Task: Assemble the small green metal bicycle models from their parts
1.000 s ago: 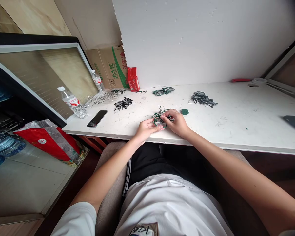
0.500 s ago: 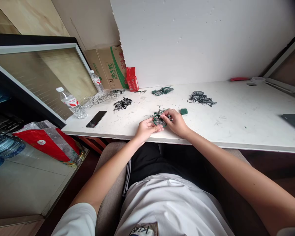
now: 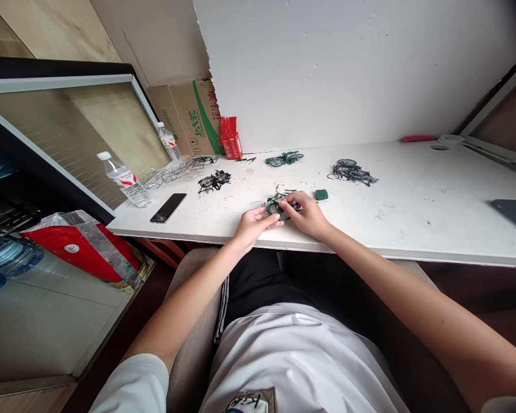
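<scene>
Both my hands hold a small green model bicycle (image 3: 276, 208) low over the table's front edge. My left hand (image 3: 257, 225) grips a green-rimmed wheel from the left, thumb on top. From the right, my right hand (image 3: 304, 213) pinches the frame, its fingertips hiding part of the model. The handlebar end sticks up beyond my fingers. Just right of my right hand lies a small dark green box-shaped piece (image 3: 321, 194). Farther back is another green model bicycle (image 3: 284, 159). Black model bicycles lie to the left (image 3: 214, 182) and the right (image 3: 352, 172).
On the white table (image 3: 413, 212) a phone (image 3: 168, 207) and a water bottle (image 3: 126, 182) are at the left. Behind them are black part frames (image 3: 183, 170), a second bottle (image 3: 168, 142), a red box (image 3: 231, 139) and a carton (image 3: 184, 117). A red-handled tool (image 3: 419, 138) lies far right.
My left hand has shifted slightly left, and the green wheel it holds has turned and moved left a little. My right hand stays nearly in place.
</scene>
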`<state>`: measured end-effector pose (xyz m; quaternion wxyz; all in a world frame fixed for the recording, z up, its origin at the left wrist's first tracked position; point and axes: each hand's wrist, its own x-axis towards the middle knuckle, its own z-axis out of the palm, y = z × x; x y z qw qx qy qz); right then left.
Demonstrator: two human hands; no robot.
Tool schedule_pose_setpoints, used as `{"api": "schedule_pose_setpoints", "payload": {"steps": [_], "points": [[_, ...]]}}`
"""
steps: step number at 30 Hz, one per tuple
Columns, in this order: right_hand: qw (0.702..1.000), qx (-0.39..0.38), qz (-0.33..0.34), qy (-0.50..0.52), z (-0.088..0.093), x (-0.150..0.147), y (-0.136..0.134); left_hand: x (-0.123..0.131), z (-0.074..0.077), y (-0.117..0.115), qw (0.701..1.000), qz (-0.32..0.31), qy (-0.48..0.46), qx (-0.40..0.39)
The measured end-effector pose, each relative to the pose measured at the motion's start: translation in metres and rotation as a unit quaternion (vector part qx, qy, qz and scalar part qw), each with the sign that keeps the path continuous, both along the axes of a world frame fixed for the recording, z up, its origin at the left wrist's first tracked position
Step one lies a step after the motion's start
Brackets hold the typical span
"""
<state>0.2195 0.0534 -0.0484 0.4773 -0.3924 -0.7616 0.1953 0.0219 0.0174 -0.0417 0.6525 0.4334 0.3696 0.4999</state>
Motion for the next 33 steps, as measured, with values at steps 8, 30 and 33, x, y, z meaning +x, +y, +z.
{"api": "schedule_pose_setpoints", "payload": {"steps": [8, 30, 33], "points": [[1.0, 0.003, -0.006, -0.009, -0.0016, 0.0009, 0.0016, -0.0023, -0.0019, 0.0029, 1.0, 0.003, -0.003, -0.007], [0.999, 0.04, 0.002, -0.021, 0.0023, -0.0006, -0.0046, 0.0023, -0.0053, 0.0028, 0.998, 0.049, -0.026, -0.009], [0.998, 0.061, 0.019, -0.03, 0.0027, -0.0005, -0.0075, 0.0019, -0.0098, 0.005, 0.996, 0.068, -0.054, -0.001]]}}
